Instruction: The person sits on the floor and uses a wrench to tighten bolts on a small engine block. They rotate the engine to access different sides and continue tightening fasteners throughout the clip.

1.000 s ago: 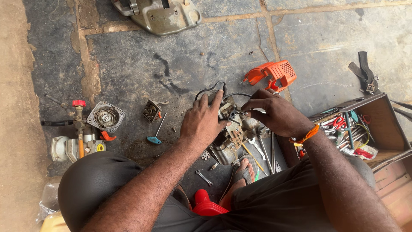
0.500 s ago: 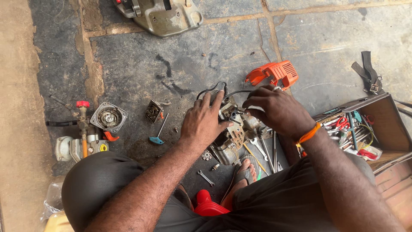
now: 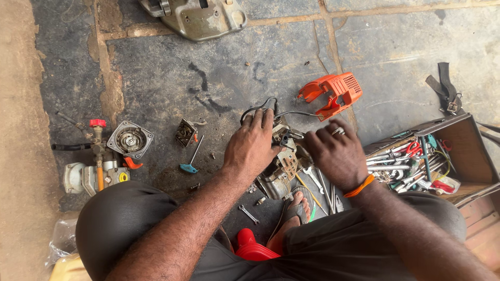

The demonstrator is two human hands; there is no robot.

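— While the left hand point(image 3: 252, 148) is clamping the small engine point(image 3: 278, 166) on the floor point(image 3: 219, 67), is the right hand point(image 3: 336, 153) gripping?

— Fingers are spreading loosely. Loose screws point(image 3: 259, 200) are risking scattering if it tips.

Looks like a makeshift outdoor repair spot on a stone-slab floor point(image 3: 172, 62): open toolbox point(image 3: 458, 151) stuffed with wrenches at 3 o'clock, orange engine cover point(image 3: 333, 93) at 1, pump assembly point(image 3: 99, 161) at 9, loose spanner point(image 3: 248, 213) near centre.
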